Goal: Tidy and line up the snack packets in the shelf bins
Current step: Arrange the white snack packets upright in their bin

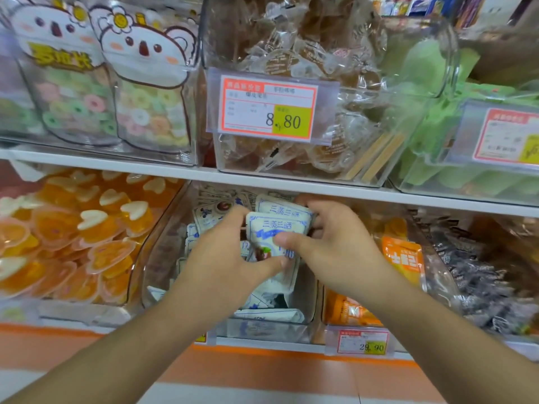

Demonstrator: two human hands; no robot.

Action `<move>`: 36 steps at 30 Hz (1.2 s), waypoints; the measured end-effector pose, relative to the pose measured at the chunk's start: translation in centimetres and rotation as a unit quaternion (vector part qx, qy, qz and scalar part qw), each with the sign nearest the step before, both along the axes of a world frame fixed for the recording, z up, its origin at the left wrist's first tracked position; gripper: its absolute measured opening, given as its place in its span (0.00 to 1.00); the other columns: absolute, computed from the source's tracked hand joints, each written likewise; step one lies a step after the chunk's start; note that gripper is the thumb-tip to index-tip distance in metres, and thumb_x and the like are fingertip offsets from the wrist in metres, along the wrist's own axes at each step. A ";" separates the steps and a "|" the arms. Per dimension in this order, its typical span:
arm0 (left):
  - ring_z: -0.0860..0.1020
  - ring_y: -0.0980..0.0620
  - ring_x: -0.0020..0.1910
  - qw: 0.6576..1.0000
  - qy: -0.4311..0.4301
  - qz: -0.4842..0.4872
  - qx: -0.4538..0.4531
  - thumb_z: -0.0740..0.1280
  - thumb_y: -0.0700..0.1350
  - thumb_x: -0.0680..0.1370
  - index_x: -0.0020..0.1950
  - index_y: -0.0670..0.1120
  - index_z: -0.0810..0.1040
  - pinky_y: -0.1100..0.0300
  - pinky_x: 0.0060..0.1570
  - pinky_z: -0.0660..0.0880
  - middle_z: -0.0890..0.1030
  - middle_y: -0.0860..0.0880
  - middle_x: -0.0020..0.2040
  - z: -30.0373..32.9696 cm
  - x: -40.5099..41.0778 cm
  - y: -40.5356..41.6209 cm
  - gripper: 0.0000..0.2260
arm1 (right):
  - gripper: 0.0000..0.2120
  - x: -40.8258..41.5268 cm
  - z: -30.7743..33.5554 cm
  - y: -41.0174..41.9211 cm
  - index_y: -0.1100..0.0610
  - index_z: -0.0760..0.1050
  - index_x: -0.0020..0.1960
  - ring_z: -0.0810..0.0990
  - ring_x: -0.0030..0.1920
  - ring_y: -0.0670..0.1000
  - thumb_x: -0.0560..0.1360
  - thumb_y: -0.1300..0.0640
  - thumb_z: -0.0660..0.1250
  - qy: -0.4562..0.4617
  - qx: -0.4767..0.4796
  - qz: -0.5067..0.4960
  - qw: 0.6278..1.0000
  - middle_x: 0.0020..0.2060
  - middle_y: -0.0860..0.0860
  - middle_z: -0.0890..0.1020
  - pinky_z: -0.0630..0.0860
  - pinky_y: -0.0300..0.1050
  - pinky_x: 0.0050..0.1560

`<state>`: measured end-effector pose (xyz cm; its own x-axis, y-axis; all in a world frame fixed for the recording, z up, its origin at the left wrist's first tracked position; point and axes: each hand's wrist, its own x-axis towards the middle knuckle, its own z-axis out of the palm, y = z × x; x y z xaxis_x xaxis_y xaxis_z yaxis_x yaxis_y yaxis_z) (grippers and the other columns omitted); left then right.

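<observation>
Both hands are inside the middle clear bin (163,258) on the lower shelf (291,191), gripping a small stack of white-and-blue snack packets (274,225) held upright btwn them. Left hand (224,252): fingers curled over the stack's left edge, thumb pressed on the front packet's lower part. Right hand (329,246): thumb on the front face, fingers wrapped round the right side and back, so both are clamped on the packets. More of the same white packets (262,304) lie loose below and behind, some tilted, some flat at the bin's front. Bin to the left holds orange heart-shaped jelly cups (73,234); to the right, orange packets (405,258), then dark wrapped sweets (478,284). Upper shelf: koala-shaped candy bags (145,83), a bin w/ an 8.80 price tag (268,107), and green packets (431,112).
</observation>
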<state>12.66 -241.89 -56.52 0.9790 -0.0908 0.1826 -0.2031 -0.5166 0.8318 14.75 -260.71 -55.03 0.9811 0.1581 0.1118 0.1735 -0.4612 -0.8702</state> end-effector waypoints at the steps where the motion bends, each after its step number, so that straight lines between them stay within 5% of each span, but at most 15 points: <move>1: 0.80 0.61 0.49 1.000 0.001 0.008 0.028 0.80 0.58 0.68 0.57 0.59 0.70 0.61 0.45 0.80 0.80 0.62 0.52 -0.2 0.6 0.4 0.25 | 0.07 0.3 -0.2 0.0 0.49 0.83 0.52 0.86 0.47 0.41 0.75 0.56 0.78 -0.021 -0.017 -0.020 0.999 0.45 0.44 0.88 0.84 0.50 0.53; 3: 0.76 0.61 0.52 0.994 0.011 0.020 0.110 0.79 0.60 0.69 0.63 0.57 0.66 0.68 0.42 0.74 0.74 0.61 0.57 -0.8 1.9 1.5 0.30 | 0.04 0.8 -0.7 -0.1 0.49 0.82 0.50 0.83 0.41 0.39 0.77 0.52 0.76 -0.095 -0.104 -0.051 0.989 0.39 0.43 0.86 0.81 0.41 0.43; 5: 0.72 0.58 0.54 0.983 0.013 0.012 0.185 0.75 0.57 0.74 0.67 0.56 0.67 0.67 0.45 0.69 0.73 0.58 0.60 -1.4 3.1 2.4 0.26 | 0.05 1.2 -1.7 0.0 0.50 0.80 0.49 0.78 0.32 0.45 0.78 0.50 0.74 -0.154 -0.188 -0.068 0.968 0.29 0.43 0.79 0.73 0.46 0.33; 8: 0.74 0.56 0.62 0.970 0.002 -0.049 0.240 0.71 0.55 0.78 0.68 0.55 0.71 0.62 0.58 0.71 0.75 0.56 0.66 -2.8 4.8 2.9 0.20 | 0.07 2.3 -2.8 0.0 0.52 0.81 0.48 0.74 0.27 0.46 0.80 0.49 0.73 -0.177 -0.204 -0.098 0.958 0.25 0.45 0.76 0.73 0.48 0.31; 10: 0.75 0.55 0.62 0.962 0.012 -0.081 0.260 0.70 0.57 0.78 0.66 0.56 0.73 0.58 0.61 0.73 0.77 0.56 0.65 -3.8 5.9 2.8 0.18 | 0.05 2.8 -2.7 0.0 0.51 0.83 0.53 0.75 0.27 0.48 0.79 0.51 0.73 -0.184 -0.174 -0.130 0.959 0.27 0.44 0.78 0.69 0.40 0.30; 13: 0.77 0.54 0.60 0.963 0.030 -0.119 0.241 0.69 0.61 0.77 0.65 0.57 0.76 0.55 0.59 0.76 0.79 0.56 0.61 -4.8 7.0 2.0 0.19 | 0.04 2.9 -3.0 0.0 0.50 0.84 0.53 0.80 0.33 0.53 0.78 0.52 0.75 -0.194 -0.170 -0.154 0.954 0.33 0.48 0.84 0.65 0.41 0.33; 16: 0.78 0.54 0.55 0.960 0.042 -0.143 0.235 0.69 0.60 0.78 0.59 0.56 0.79 0.52 0.57 0.76 0.80 0.55 0.54 -5.5 7.5 1.7 0.14 | 0.06 3.6 -3.8 0.3 0.49 0.79 0.45 0.74 0.27 0.48 0.79 0.52 0.74 -0.179 -0.197 -0.153 0.952 0.26 0.45 0.77 0.63 0.40 0.29; 20: 0.80 0.57 0.52 0.973 0.071 -0.134 0.177 0.71 0.60 0.76 0.51 0.54 0.79 0.52 0.56 0.78 0.82 0.55 0.49 -6.3 7.6 2.2 0.12 | 0.07 5.3 -4.0 0.6 0.51 0.82 0.54 0.84 0.46 0.54 0.77 0.54 0.75 -0.232 -0.186 -0.144 0.944 0.46 0.48 0.87 0.74 0.41 0.41; 26: 0.79 0.66 0.51 0.992 0.036 -0.105 0.056 0.79 0.57 0.71 0.64 0.60 0.72 0.69 0.47 0.75 0.81 0.63 0.52 -5.2 8.5 1.8 0.26 | 0.10 6.6 -3.3 0.6 0.52 0.78 0.47 0.77 0.41 0.46 0.75 0.49 0.77 -0.111 -0.231 -0.068 0.964 0.41 0.45 0.79 0.68 0.36 0.39; 28: 0.79 0.67 0.43 0.991 0.036 -0.120 0.054 0.80 0.56 0.69 0.62 0.59 0.74 0.72 0.41 0.74 0.82 0.65 0.46 -4.8 9.0 1.2 0.25 | 0.09 6.7 -3.1 0.4 0.51 0.81 0.51 0.79 0.45 0.48 0.76 0.48 0.76 -0.081 -0.234 -0.064 0.967 0.44 0.46 0.81 0.72 0.40 0.43; 31: 0.79 0.62 0.33 0.994 0.013 -0.085 0.062 0.82 0.53 0.67 0.51 0.60 0.78 0.68 0.30 0.70 0.81 0.60 0.35 -4.6 9.7 0.2 0.18 | 0.12 6.4 -2.3 0.1 0.50 0.82 0.58 0.79 0.48 0.47 0.78 0.46 0.73 -0.076 -0.258 -0.064 0.961 0.46 0.44 0.80 0.69 0.32 0.41; 34: 0.80 0.60 0.35 0.997 -0.020 -0.050 0.054 0.83 0.52 0.66 0.51 0.56 0.80 0.63 0.35 0.76 0.82 0.55 0.35 -4.6 10.4 -0.7 0.18 | 0.18 5.9 -1.8 -0.1 0.51 0.78 0.68 0.80 0.59 0.53 0.81 0.46 0.69 -0.124 -0.315 -0.078 0.938 0.56 0.49 0.82 0.74 0.41 0.54; 36: 0.79 0.70 0.38 0.998 -0.038 -0.038 0.030 0.83 0.48 0.67 0.50 0.56 0.80 0.74 0.37 0.72 0.81 0.62 0.38 -4.3 10.8 -1.2 0.17 | 0.21 5.5 -2.0 -0.3 0.53 0.74 0.71 0.81 0.60 0.55 0.82 0.47 0.68 -0.131 -0.330 -0.075 0.932 0.60 0.52 0.82 0.74 0.42 0.55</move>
